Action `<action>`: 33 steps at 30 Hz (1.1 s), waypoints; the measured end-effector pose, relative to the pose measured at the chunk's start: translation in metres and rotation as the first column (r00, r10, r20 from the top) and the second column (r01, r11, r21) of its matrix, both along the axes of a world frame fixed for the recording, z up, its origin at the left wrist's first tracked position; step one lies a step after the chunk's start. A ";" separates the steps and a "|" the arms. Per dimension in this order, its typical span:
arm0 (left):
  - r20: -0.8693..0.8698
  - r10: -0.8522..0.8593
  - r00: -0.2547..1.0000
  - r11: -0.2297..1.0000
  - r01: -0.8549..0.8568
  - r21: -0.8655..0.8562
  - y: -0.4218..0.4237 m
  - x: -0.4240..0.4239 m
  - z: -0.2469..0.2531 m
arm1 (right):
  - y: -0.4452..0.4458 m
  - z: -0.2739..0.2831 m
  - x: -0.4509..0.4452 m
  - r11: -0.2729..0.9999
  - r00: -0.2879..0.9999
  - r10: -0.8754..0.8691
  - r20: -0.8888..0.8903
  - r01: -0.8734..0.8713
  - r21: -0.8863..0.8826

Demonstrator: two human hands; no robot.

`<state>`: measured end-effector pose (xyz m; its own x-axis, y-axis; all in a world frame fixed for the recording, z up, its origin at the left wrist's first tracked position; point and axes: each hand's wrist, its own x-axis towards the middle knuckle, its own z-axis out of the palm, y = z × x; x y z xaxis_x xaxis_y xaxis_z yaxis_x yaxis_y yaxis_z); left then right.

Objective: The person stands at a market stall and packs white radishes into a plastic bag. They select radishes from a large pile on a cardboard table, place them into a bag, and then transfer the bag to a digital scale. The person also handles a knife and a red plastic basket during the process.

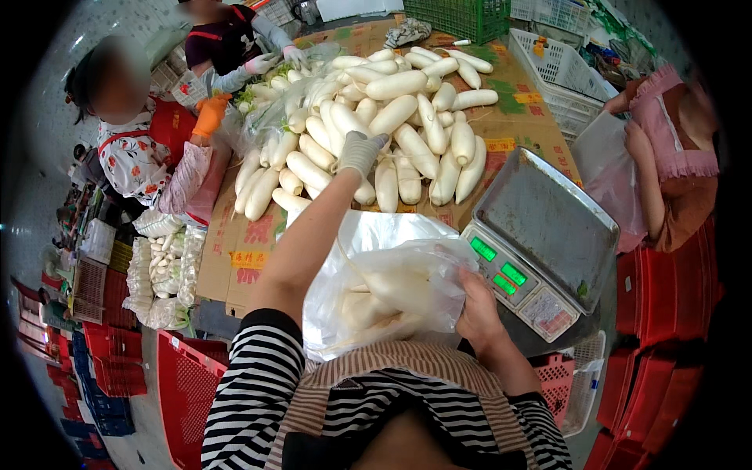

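A large heap of white radishes (399,85) lies in front of me. My left hand (359,154), in a pale knit glove with grey fingertips, reaches onto the near middle of the heap. It touches radishes there, but whether its fingers close around one is not plain. Bare, my right hand (479,302) grips the right edge of a clear plastic bag (437,276). Several white radishes (376,308) rest inside this bag, against my striped apron (411,355). Under and behind it spreads more shiny plastic film (376,226).
A digital scale (546,229) with a metal pan and lit green displays stands at right. Cardboard (241,247) covers the table. Two co-workers in gloves (211,114) (261,61) stand at left; a person in a pink apron (664,129) holds a plastic bag at right. Crates (458,17) surround the table.
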<state>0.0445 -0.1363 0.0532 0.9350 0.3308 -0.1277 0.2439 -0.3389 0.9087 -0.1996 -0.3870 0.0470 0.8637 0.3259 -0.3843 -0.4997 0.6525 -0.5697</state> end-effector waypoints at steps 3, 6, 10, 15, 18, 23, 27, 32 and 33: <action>0.255 0.124 0.959 0.940 -0.196 0.279 -0.017 0.005 -0.007 | -0.014 -0.010 0.006 1.000 0.995 0.000 0.101 -0.001 0.008; 0.284 0.204 0.937 0.890 -0.298 0.345 -0.023 -0.001 0.002 | -0.025 -0.028 0.002 0.996 0.997 -0.059 0.054 0.062 -0.062; 0.229 0.275 0.934 0.848 -0.348 0.399 -0.012 0.003 -0.001 | -0.029 -0.018 -0.007 0.999 0.999 -0.017 0.038 0.018 -0.030; 0.116 0.196 0.974 0.976 -0.205 0.072 0.014 0.022 -0.015 | -0.019 -0.019 -0.013 0.995 0.996 0.039 0.084 -0.031 -0.099; -0.025 0.006 1.000 0.807 -0.020 -0.590 0.027 -0.003 0.005 | -0.026 -0.015 -0.006 0.999 0.996 0.036 0.087 -0.039 0.031; 0.178 -0.432 0.884 0.615 0.433 -0.659 0.015 -0.112 0.058 | -0.029 -0.031 0.003 0.998 0.982 0.016 0.186 -0.004 -0.067; 0.072 -0.649 0.757 0.583 0.556 -0.593 0.006 -0.185 0.090 | -0.028 -0.013 0.008 0.984 0.998 -0.041 0.053 0.031 0.173; -0.063 -0.834 0.547 0.551 0.829 -0.095 0.000 -0.239 0.032 | -0.026 0.021 -0.002 0.970 0.997 -0.021 0.079 0.001 0.244; -0.194 -0.832 0.519 0.514 0.854 0.081 -0.004 -0.239 0.029 | -0.028 0.020 -0.002 0.962 0.992 -0.013 0.122 -0.021 0.271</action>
<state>-0.1945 -0.1400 0.0825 0.7640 -0.5814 -0.2798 -0.1328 -0.5661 0.8136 -0.2015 -0.4153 0.0666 0.8970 0.4070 -0.1726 -0.4405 0.7892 -0.4279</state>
